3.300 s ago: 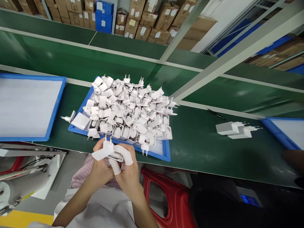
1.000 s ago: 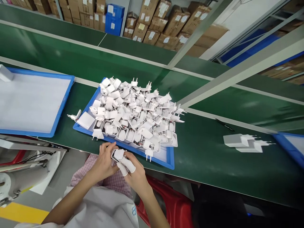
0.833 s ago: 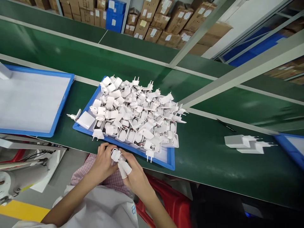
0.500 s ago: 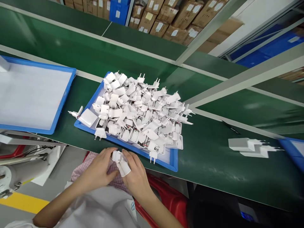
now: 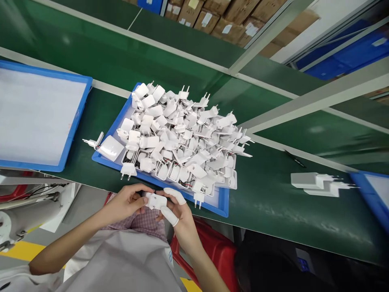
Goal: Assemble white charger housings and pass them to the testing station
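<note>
In front of the tray's near edge, a white plug charger [image 5: 157,201] is between my two hands, its flat face with two small round marks turned up. My left hand [image 5: 127,204] pinches its left end between thumb and fingers. My right hand [image 5: 182,221], with white finger cots on the thumb and one finger, is closed around the right end; the fingers underneath are partly hidden. Just beyond lies a blue-rimmed tray [image 5: 225,202], heaped with many white chargers [image 5: 170,138]. Several are opened housings with wires showing, and plug pins stick out over the edges.
Another blue-rimmed tray [image 5: 39,117] with a white lining lies left. On the green bench [image 5: 267,211], two white chargers [image 5: 316,184] lie near a third tray [image 5: 370,186] at right. A dark pen-like item [image 5: 294,159] lies behind them. A metal post [image 5: 304,97] slants across; a red stool [image 5: 217,247] stands below.
The charger has turned so its marked flat face shows upward. My right hand has rolled over, bringing its finger cots into view. The camera view has shifted slightly.
</note>
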Motion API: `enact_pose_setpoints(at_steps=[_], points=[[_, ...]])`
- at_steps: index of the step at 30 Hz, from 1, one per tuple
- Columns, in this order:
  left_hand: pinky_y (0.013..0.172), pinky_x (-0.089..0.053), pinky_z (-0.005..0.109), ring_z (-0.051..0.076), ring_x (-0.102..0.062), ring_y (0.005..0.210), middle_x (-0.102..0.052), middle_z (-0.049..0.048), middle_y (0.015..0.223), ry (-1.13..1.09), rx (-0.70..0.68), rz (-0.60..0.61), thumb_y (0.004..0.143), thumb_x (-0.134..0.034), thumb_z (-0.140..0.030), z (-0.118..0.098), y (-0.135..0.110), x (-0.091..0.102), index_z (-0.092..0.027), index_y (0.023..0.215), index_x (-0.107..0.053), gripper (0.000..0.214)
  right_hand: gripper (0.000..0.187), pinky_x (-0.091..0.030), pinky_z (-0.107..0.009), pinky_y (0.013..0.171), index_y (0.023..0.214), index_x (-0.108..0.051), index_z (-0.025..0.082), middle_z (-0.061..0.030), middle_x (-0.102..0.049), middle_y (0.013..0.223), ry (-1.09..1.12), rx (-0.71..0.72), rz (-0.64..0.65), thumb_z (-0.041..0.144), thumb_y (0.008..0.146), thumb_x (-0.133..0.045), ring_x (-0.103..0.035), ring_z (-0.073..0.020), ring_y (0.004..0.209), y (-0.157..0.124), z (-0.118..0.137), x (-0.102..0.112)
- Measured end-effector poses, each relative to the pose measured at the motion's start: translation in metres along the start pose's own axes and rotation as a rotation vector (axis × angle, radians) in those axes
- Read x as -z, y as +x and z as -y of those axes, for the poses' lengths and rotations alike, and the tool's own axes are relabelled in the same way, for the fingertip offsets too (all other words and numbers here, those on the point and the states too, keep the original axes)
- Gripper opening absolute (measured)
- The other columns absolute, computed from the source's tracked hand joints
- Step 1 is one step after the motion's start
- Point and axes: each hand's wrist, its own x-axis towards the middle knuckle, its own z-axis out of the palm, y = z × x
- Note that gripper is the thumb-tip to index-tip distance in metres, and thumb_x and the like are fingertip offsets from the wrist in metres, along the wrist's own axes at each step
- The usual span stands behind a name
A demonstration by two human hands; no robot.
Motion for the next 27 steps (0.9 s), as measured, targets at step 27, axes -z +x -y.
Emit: enact_pose_setpoints(at_steps=[27], points=[[0.068,-0.06,0.027,0.015,-0.064,0.079,-0.056,0.0062,0.107,-0.168,0.035,0.023,0.084,-0.068,-0.044,-0.001,0.006,0.001,-0.021,0.109,-0.069,0.034,0.036,-0.058,-0.028,0.059,0.101,-0.061,0.022,-0.0014,-0.069,0.085,0.449,-0.345,-0.074,0.037,0.073,-0.08,-0.067,-0.0167,0.06,0.008,0.011,-0.013]])
